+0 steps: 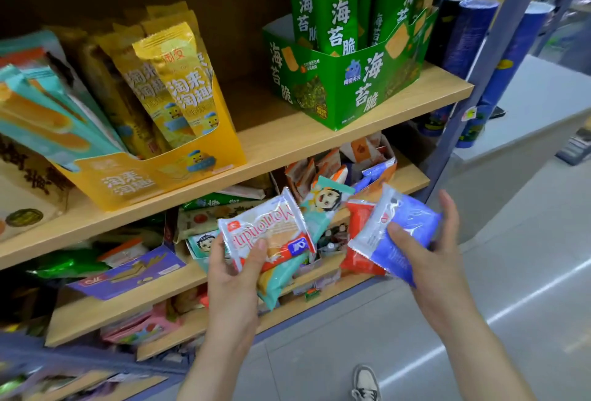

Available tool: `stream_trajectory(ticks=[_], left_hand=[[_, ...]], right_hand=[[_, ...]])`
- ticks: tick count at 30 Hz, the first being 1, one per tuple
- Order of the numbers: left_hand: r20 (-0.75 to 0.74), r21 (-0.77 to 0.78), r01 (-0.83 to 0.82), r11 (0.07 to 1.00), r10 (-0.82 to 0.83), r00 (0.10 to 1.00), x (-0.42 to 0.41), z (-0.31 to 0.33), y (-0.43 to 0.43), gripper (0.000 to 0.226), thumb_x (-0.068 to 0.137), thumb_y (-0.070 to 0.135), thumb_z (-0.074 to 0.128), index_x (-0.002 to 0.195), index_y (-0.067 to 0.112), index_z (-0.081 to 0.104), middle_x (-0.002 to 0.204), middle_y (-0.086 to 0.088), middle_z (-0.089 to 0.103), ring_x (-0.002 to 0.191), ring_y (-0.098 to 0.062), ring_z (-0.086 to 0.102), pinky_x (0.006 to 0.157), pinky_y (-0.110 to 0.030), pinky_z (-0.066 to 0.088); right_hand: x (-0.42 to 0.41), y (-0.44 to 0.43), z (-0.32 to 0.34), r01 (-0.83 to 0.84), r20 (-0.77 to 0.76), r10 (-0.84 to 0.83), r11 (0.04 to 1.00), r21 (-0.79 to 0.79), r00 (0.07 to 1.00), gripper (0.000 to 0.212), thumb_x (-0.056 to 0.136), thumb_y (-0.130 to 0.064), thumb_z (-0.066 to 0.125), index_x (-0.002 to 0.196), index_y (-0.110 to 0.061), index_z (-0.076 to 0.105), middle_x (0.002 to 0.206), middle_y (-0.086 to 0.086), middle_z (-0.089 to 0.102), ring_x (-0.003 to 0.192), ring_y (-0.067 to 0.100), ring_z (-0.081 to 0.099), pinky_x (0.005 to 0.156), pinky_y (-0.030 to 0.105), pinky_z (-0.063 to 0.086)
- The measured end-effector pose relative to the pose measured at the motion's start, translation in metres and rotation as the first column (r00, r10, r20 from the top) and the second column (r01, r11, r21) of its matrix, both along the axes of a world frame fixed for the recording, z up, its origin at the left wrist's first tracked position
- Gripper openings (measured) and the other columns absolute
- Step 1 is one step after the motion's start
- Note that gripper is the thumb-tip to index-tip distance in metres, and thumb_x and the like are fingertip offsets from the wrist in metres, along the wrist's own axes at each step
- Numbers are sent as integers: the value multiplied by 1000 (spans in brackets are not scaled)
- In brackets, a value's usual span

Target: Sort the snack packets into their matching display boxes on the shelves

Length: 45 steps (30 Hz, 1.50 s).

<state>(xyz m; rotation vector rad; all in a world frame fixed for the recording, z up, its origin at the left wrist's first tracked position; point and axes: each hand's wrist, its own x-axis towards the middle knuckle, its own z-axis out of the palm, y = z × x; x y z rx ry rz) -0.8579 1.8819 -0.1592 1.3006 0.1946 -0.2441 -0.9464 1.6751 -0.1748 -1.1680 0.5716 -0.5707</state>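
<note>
Our left hand (235, 276) clutched the white wafer packet (262, 231) over a teal packet (281, 279) and our right hand (431, 256) pinched a blue packet (406, 224) atop a red packet (358, 227), before the lower shelf (128, 308), where we judged the slick stacked wrappers might slip free.

One wide-angle camera on the person's head looks forward and down, turned toward the shelves (287, 136) on its left with the aisle floor (499, 314) on its right. It is close: the left hand (235, 282) and right hand (431, 255) fill the lower middle.
</note>
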Motion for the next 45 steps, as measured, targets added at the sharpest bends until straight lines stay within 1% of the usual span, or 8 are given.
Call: stream_trajectory(ticks=[5, 10, 21, 24, 29, 39, 42, 45], left_hand=[[37, 20, -24, 1000, 23, 999, 3, -8, 8, 58, 72, 30, 71, 126, 22, 52, 110, -2, 72, 96, -22, 72, 69, -34, 60], [97, 108, 17, 994, -28, 995, -10, -14, -9, 54, 74, 30, 72, 124, 26, 52, 105, 1, 73, 94, -19, 72, 70, -37, 60], [-36, 10, 244, 970, -244, 969, -23, -24, -46, 55, 66, 13, 69, 118, 24, 56, 98, 2, 73, 81, -11, 70, 61, -26, 53], [-121, -124, 169, 978, -184, 976, -6, -13, -39, 52, 69, 31, 63, 120, 26, 57, 108, -7, 71, 83, -19, 70, 58, -37, 54], [-95, 316, 443, 839, -437, 894, -6, -3, -29, 47, 78, 52, 74, 117, 31, 58, 100, 16, 74, 94, -6, 70, 88, -41, 57], [-270, 72, -22, 997, 40, 962, -38, -28, 57, 78, 57, 48, 79, 129, 38, 50, 114, 2, 72, 101, -26, 70, 85, -47, 53], [-262, 53, -196, 979, 203, 944, -33, -29, 89, 48, 77, 24, 75, 119, 34, 54, 102, 3, 75, 87, -23, 72, 71, -36, 52], [-237, 40, -296, 954, 296, 925, -24, -32, 131, 75, 60, 30, 79, 131, 30, 53, 114, -1, 72, 97, -27, 70, 68, -36, 53]], right_hand=[[-3, -5, 22, -199, 263, 77, 855, 479, 962, 32, 83, -27, 55, 105, -22, 78, 115, 5, 73, 95, 17, 73, 72, 32, 61], [9, 29, 10, -351, 261, 241, 742, 571, 935, 56, 65, -42, 85, 116, -22, 73, 126, 9, 68, 106, 25, 69, 82, 40, 58], [33, 9, -11, -407, 121, 401, 774, 485, 908, 99, 51, -51, 92, 137, -18, 55, 132, 12, 64, 122, 31, 61, 102, 49, 47], [36, -4, -11, -454, 47, 471, 812, 367, 881, 79, 62, -39, 88, 131, -14, 59, 123, 10, 69, 114, 29, 66, 96, 47, 53], [47, 5, -11, -660, -136, 675, 738, 139, 725, 30, 79, -14, 81, 107, -12, 71, 103, 6, 76, 95, 22, 73, 78, 30, 59], [85, 97, -10, -922, -441, 815, 288, -257, 377, 67, 66, -82, 62, 94, -21, 71, 90, -5, 76, 90, 15, 71, 88, 42, 55], [97, 130, -12, -952, -449, 841, 242, -189, 303, 60, 73, -76, 52, 94, -24, 72, 98, -13, 75, 99, 6, 68, 91, 26, 51], [108, 164, -21, -962, -343, 902, 271, -23, 263, 62, 72, -82, 56, 112, -37, 71, 120, -24, 67, 121, -4, 56, 108, 25, 39]])
